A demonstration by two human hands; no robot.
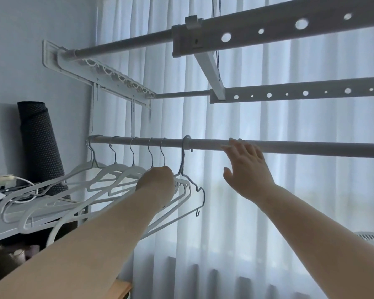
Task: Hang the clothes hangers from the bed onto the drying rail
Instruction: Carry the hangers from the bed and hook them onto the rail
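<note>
Drying rail [289, 146]: smooth round metal tube, horizontal before sheer pleated curtains [268, 190]. Hangers [108, 175]: six slim white ones with thin wire hooks, hung along the rail's left part. Left hand [158, 180]: grip clenched at the necks of the rightmost hangers; right hand [246, 167]: grip released, fingertips [232, 141] touching the rail.
</note>
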